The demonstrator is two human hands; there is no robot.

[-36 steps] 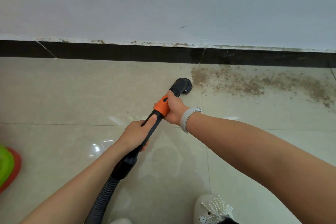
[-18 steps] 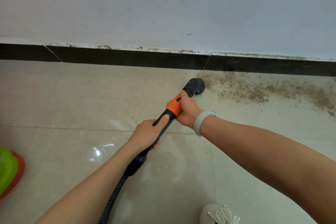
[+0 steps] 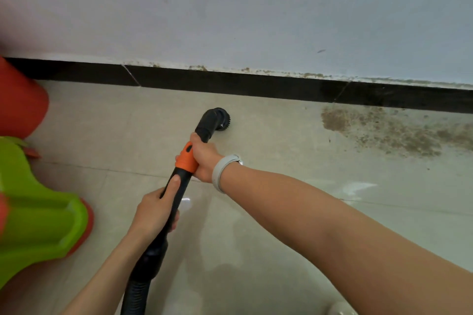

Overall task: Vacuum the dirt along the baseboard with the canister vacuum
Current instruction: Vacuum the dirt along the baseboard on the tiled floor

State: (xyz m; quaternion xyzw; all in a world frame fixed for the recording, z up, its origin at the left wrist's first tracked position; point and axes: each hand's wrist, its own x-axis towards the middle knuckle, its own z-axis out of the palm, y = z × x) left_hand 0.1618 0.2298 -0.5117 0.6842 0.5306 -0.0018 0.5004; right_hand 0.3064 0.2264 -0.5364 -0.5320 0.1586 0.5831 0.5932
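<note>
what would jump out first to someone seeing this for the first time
The brown patch of dirt on the pale tile floor at right, against the black baseboard. Mid-frame, the left hand and right hand grip a black vacuum wand with an orange collar; its round brush head sits on clean tile left of the dirt. Bright green and red plastic crowds the left edge.

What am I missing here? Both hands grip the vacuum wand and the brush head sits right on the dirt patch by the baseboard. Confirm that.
Not quite. The head view shows the brush head on bare tile, well left of the dirt patch by the baseboard. The rest holds: left hand and right hand both grip the vacuum wand.
</note>
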